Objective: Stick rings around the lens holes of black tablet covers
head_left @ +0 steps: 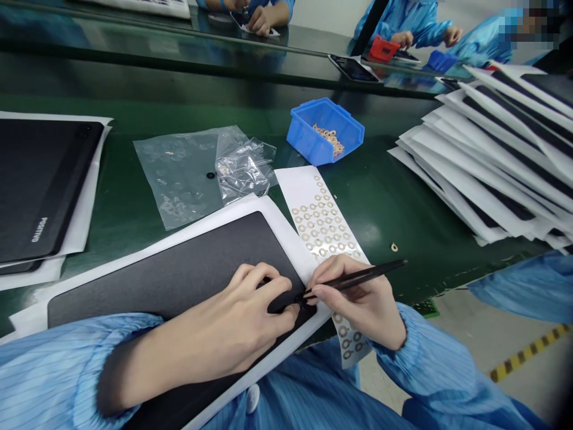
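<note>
Black flat panel [179, 269]: lower centre-left of the frame, tilted in view, lying on a white padded sheet [282, 230]
Left hand [237, 316]: on the panel by its right-hand corner, fingers bent down; can't tell if the grip is pinching the small dark piece [280, 303] there
Right hand [358, 298]: grip closed round slim black tweezers [373, 272], tips down at that same corner; can't make out if they've got anything
Corner work, imo: keep the left fingers firm but clear of the tips, rest the right hand for steadiness, go in low and gentle so the dark finish doesn't scratch
Sticker sheet: white, with rows of tan rings [322, 228], just right of the panel and partly behind the right hand
Blue plastic bin [304, 141]: upper centre, small tan rings inside
Clear plastic bag [179, 173]: upper centre-left, wrinkly
Stray ring [394, 246]: right of centre, on the green worktop [380, 206]
</note>
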{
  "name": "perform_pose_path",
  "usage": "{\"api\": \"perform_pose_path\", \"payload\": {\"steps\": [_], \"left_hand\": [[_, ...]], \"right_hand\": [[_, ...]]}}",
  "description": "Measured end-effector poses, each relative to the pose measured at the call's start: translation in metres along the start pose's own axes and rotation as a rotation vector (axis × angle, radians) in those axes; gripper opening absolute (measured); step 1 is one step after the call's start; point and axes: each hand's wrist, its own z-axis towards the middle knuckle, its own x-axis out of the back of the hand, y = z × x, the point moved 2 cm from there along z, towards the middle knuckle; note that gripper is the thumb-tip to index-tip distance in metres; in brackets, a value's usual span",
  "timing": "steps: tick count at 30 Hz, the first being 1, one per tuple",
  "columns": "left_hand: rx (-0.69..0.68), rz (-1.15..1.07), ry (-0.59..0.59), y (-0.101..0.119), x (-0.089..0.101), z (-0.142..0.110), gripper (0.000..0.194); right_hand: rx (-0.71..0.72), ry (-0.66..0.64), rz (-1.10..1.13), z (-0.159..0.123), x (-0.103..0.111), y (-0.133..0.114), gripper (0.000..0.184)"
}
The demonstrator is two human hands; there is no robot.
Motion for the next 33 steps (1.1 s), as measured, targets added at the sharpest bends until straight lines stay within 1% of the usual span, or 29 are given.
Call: {"api": "perform_pose_path", "payload": {"steps": [6,14,19,21,25,30,33], "left_hand": [[-0.001,-0.012,0.011,-0.0002,-0.0009,-0.0009,0.027],[-0.009,-0.015,0.019,-0.0002,-0.0001,0.0003,0.028],[-0.008,-0.026,0.038,-0.0018,0.0008,0.0003,0.028],[-0.005,-0.029,0.049,-0.0018,0.0011,0.0002,0.027],[-0.003,-0.021,0.064,-0.0011,0.0014,0.0001,0.026],[-0.010,-0.007,0.062,-0.0009,0.0007,-0.0004,0.026],[-0.011,0.000,0.071,-0.0007,0.0008,-0.0009,0.026]], "right_hand": [[0.046,-0.023,-0.044,-0.0001,-0.0005,-0.0024,0.009],[0.056,-0.026,-0.081,0.0010,0.0011,-0.0044,0.007],[0.024,-0.035,-0.005,0.0014,0.0008,-0.0025,0.007],[0.037,-0.026,0.010,0.0006,0.0016,-0.0020,0.006],[0.077,-0.040,-0.054,-0.0008,0.0028,-0.0016,0.011],[0.085,-0.041,-0.114,-0.0005,0.0020,-0.0021,0.013],[0.090,-0.034,-0.109,-0.0012,0.0012,-0.0023,0.013]]}}
